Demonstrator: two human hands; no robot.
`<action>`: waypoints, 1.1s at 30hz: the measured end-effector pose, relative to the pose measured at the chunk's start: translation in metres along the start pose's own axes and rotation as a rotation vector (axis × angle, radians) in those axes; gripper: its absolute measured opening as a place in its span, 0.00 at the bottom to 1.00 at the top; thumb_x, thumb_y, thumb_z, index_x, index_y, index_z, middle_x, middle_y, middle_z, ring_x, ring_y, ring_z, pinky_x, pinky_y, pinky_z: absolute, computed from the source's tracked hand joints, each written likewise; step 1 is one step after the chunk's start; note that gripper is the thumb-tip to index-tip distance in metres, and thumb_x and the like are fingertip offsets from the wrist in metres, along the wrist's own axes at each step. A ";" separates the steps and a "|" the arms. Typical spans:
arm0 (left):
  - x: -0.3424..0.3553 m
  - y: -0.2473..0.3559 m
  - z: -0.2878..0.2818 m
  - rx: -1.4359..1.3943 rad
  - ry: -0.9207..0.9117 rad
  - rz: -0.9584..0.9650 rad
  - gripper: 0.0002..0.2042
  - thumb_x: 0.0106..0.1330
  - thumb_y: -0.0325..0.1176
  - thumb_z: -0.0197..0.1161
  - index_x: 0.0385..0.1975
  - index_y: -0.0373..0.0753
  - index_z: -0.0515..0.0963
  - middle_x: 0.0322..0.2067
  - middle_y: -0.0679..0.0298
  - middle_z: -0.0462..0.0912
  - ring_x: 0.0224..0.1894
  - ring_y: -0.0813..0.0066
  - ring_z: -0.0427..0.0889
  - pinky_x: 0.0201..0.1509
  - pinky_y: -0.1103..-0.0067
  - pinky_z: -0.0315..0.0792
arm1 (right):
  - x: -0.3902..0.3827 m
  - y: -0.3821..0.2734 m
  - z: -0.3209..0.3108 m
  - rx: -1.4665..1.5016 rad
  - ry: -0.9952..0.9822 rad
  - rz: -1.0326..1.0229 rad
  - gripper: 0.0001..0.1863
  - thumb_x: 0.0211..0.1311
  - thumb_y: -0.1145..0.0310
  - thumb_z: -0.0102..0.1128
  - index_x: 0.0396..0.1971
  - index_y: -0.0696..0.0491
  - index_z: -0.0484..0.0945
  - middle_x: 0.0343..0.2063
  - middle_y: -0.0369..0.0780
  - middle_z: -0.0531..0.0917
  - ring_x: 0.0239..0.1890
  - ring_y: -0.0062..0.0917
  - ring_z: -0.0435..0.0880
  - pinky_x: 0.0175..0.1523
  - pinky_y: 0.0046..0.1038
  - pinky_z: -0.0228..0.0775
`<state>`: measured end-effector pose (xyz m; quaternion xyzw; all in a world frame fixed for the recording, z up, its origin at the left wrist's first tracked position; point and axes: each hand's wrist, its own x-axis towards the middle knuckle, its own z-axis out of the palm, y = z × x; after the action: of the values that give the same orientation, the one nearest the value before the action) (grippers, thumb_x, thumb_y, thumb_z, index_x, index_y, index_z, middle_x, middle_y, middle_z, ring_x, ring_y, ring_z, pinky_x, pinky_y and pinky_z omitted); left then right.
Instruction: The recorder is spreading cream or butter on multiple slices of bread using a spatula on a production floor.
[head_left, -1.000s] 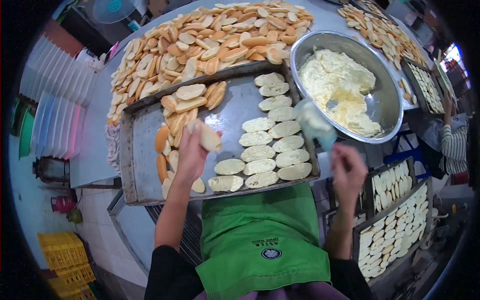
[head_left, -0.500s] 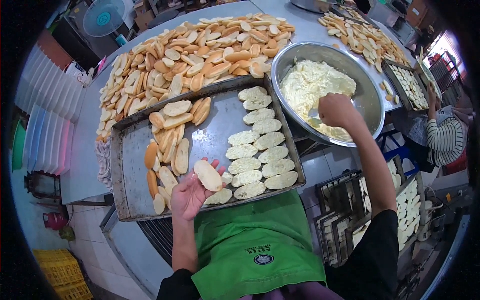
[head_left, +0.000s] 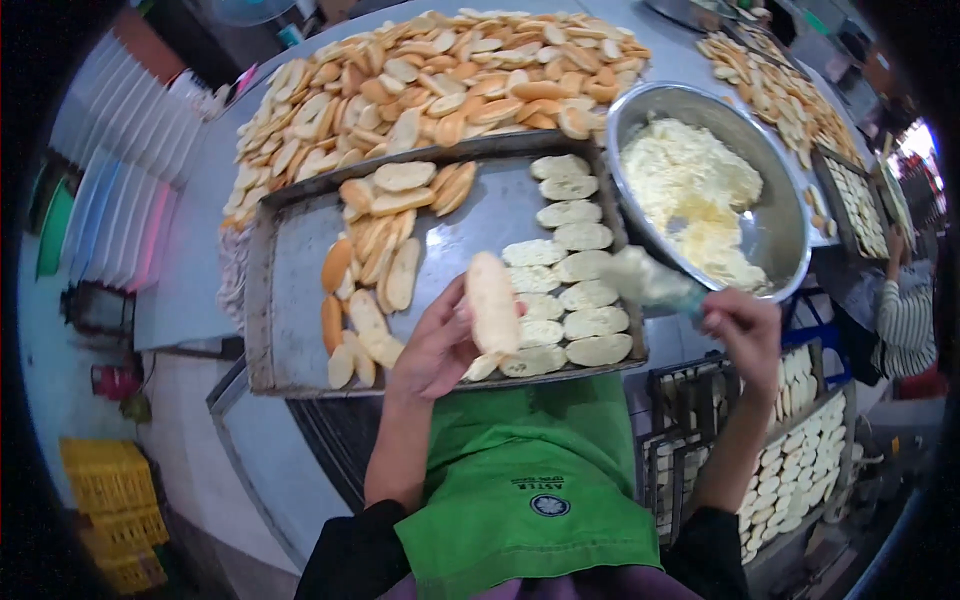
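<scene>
Bread piece (head_left: 494, 308), pale, elongated and round-ended, is gripped in the left hand (head_left: 438, 348) over the tray (head_left: 300, 270); the right hand (head_left: 745, 332) clasps a blurred spatula (head_left: 688, 298) coated with whitish spread (head_left: 638, 274).

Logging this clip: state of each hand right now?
Left hand: holding a pale bread piece.
Right hand: closed on a blurred spreader with cream on it.

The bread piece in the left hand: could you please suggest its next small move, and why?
Probably bring the tool to the bread piece: the right hand holds it loaded with pale spread, and the left hand holds the piece nearby.
</scene>
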<state>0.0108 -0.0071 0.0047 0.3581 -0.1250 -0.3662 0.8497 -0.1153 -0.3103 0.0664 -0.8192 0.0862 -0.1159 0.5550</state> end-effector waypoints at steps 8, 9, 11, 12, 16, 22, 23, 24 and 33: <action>0.000 -0.004 0.008 0.032 0.168 -0.079 0.37 0.49 0.45 0.63 0.57 0.38 0.53 0.47 0.56 0.70 0.47 0.70 0.73 0.47 0.77 0.73 | -0.010 0.020 0.116 0.141 0.039 -0.259 0.11 0.37 0.84 0.60 0.26 0.60 0.79 0.28 0.40 0.79 0.29 0.21 0.74 0.33 0.19 0.66; 0.000 -0.006 0.007 -0.017 0.137 -0.033 0.34 0.51 0.41 0.62 0.57 0.41 0.52 0.46 0.58 0.70 0.45 0.71 0.74 0.42 0.78 0.76 | -0.009 0.020 0.115 0.024 0.092 -0.298 0.12 0.36 0.83 0.61 0.27 0.57 0.80 0.27 0.39 0.79 0.30 0.23 0.74 0.34 0.20 0.65; -0.001 -0.007 0.004 -0.067 0.107 0.015 0.32 0.54 0.36 0.61 0.57 0.43 0.52 0.45 0.59 0.71 0.43 0.71 0.76 0.37 0.79 0.78 | -0.007 0.020 0.108 -0.218 0.214 -0.376 0.13 0.36 0.82 0.62 0.27 0.53 0.81 0.26 0.37 0.79 0.29 0.25 0.74 0.34 0.22 0.65; -0.002 -0.005 0.003 -0.063 0.121 0.050 0.33 0.53 0.35 0.62 0.57 0.43 0.53 0.46 0.59 0.71 0.44 0.71 0.75 0.39 0.78 0.77 | -0.007 0.018 0.103 -0.218 0.213 -0.376 0.13 0.36 0.82 0.62 0.27 0.53 0.81 0.26 0.37 0.79 0.29 0.25 0.74 0.34 0.22 0.65; 0.000 -0.002 0.006 0.048 0.145 0.182 0.33 0.51 0.32 0.64 0.56 0.43 0.53 0.49 0.57 0.69 0.48 0.69 0.72 0.46 0.74 0.74 | -0.012 0.009 0.098 -0.266 0.349 -0.334 0.14 0.36 0.83 0.62 0.28 0.53 0.81 0.26 0.37 0.78 0.29 0.26 0.74 0.33 0.22 0.65; -0.002 0.008 -0.003 -0.066 0.171 0.216 0.32 0.52 0.28 0.62 0.57 0.43 0.53 0.51 0.56 0.67 0.50 0.68 0.71 0.50 0.74 0.71 | -0.024 0.002 0.101 -0.092 -0.070 -0.317 0.13 0.35 0.83 0.62 0.27 0.56 0.80 0.26 0.38 0.78 0.29 0.25 0.75 0.35 0.21 0.65; -0.002 0.010 -0.004 -0.055 0.171 0.215 0.32 0.52 0.28 0.61 0.57 0.43 0.53 0.51 0.55 0.66 0.50 0.67 0.70 0.50 0.74 0.71 | -0.023 0.004 0.101 -0.092 -0.066 -0.314 0.13 0.35 0.83 0.62 0.27 0.56 0.80 0.26 0.38 0.78 0.29 0.25 0.75 0.35 0.21 0.65; -0.003 0.009 -0.003 -0.054 0.174 0.214 0.32 0.52 0.28 0.61 0.57 0.43 0.53 0.51 0.55 0.66 0.50 0.67 0.70 0.50 0.74 0.71 | -0.019 0.004 0.101 -0.048 0.034 -0.284 0.13 0.35 0.82 0.63 0.27 0.54 0.81 0.26 0.37 0.78 0.29 0.25 0.74 0.34 0.21 0.65; -0.004 0.007 -0.005 -0.115 0.122 0.175 0.30 0.54 0.26 0.59 0.57 0.43 0.53 0.51 0.54 0.66 0.52 0.66 0.69 0.51 0.74 0.71 | -0.005 0.025 0.093 -0.154 0.263 -0.258 0.13 0.35 0.82 0.63 0.26 0.54 0.81 0.26 0.37 0.79 0.30 0.25 0.74 0.33 0.21 0.65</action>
<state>0.0144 0.0021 0.0062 0.3180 -0.0824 -0.2749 0.9036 -0.0936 -0.2351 0.0098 -0.8413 0.0607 -0.2850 0.4553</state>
